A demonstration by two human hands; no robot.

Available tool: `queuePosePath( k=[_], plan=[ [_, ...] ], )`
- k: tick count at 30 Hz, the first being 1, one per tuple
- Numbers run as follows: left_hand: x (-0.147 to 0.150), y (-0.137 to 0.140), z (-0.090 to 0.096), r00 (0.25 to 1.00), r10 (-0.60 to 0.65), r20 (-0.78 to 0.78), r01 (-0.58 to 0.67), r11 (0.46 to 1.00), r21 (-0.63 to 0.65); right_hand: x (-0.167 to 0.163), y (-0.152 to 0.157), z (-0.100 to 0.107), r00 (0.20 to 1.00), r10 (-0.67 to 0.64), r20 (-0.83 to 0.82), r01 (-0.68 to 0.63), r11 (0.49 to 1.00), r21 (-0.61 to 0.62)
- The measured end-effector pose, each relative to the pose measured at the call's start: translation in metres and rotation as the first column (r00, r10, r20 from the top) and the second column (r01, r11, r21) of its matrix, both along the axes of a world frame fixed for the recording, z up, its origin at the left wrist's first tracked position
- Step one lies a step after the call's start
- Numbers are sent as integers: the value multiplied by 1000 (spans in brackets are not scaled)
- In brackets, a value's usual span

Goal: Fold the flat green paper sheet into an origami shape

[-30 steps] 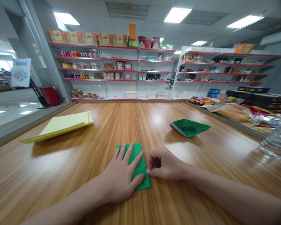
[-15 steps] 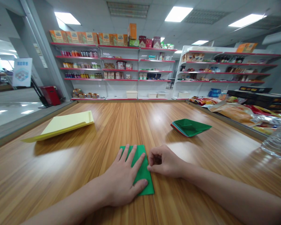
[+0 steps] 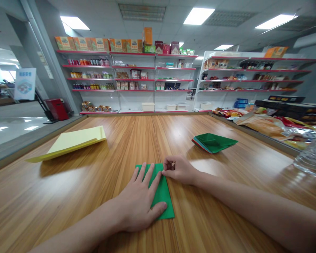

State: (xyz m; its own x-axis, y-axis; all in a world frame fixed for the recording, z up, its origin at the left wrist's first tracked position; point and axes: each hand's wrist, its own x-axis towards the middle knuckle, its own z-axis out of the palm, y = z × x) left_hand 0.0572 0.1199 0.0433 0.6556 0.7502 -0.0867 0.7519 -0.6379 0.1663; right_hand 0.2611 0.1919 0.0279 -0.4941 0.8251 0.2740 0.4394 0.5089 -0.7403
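Note:
A folded sheet of green paper (image 3: 163,196) lies flat on the wooden table, its long side running away from me. My left hand (image 3: 139,200) rests flat over its left part with the fingers spread, holding it down and covering much of it. At the upper right edge of the sheet is my right hand (image 3: 180,169). Its fingers are curled and the tips of thumb and forefinger are closed together on the paper's edge, near my left forefinger's tip.
A yellow folded paper (image 3: 76,140) lies at the left. Nested folded papers, green (image 3: 218,141) on top, sit at the right. A clear plastic bottle (image 3: 312,158) stands at the right edge. Snack packets (image 3: 263,124) and stocked shelves (image 3: 135,89) are beyond the table's rim.
My right hand has slid away from me along the green paper's right edge, from its middle toward its far corner. My left hand stays on the sheet.

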Motion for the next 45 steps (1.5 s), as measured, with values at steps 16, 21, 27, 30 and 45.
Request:
queuePosePath(
  k=[16,21,27,30,45],
  plan=[
    [2,-1,3,1000,20,-4,-20,1000,-18,6,16,-3,997,-38,-68,37,999,-24],
    [0,0,-1,1000,20,1,-20,1000,-4,6,15,-1,999,31,-35,-33,998,-49],
    [0,1,-3,1000,26,2,-27,1000,15,8,8,6,994,110,-3,-110,991,-77],
    [-4,6,-3,1000,20,5,-20,1000,22,8,1,9,980,197,-8,-196,971,-138],
    [-13,22,-12,1000,13,26,-14,998,65,-4,-28,24,825,561,64,-541,818,-197]
  ],
)
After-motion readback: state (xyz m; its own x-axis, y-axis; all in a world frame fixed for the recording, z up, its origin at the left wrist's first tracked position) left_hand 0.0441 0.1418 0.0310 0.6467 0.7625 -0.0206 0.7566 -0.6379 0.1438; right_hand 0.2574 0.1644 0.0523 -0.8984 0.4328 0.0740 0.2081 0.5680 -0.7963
